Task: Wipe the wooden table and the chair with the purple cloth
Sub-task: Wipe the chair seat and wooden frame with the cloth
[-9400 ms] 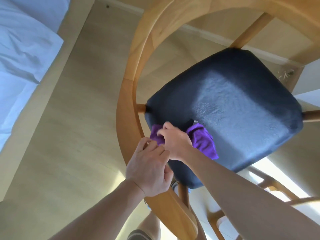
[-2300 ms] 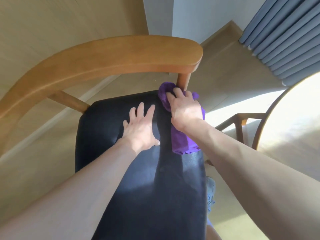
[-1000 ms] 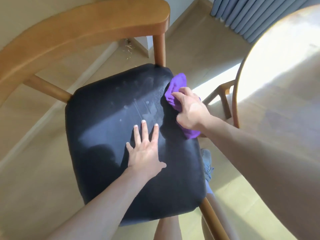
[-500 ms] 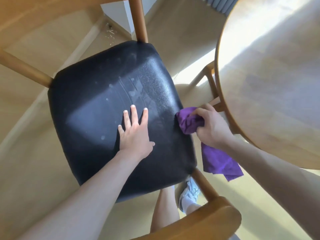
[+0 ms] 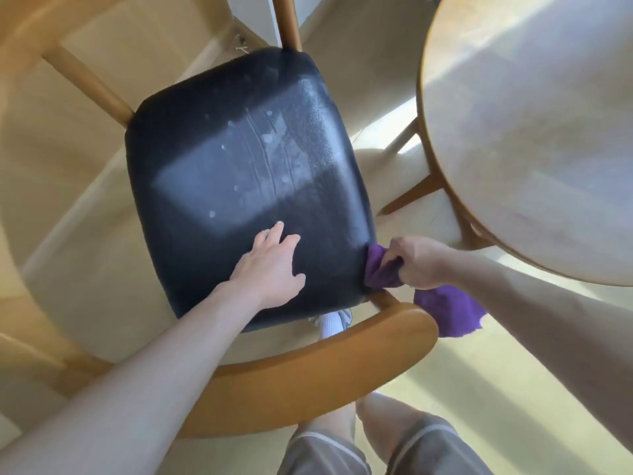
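Note:
The chair's black padded seat fills the middle of the view, with pale smears on it. Its curved wooden armrest runs below the seat. My left hand rests flat on the near part of the seat with fingers straight. My right hand grips the purple cloth and holds it against the seat's right near corner; the loose end of the cloth hangs below the hand. The round wooden table stands to the right.
The table's wooden legs stand between the seat and the tabletop. Chair spindles rise at the upper left. My legs and a white shoe are below the armrest. Pale wooden floor surrounds the chair.
My right hand has drawn the cloth along the seat's right edge down to its near corner. My left hand stays on the seat. The view has shifted so the armrest is nearer.

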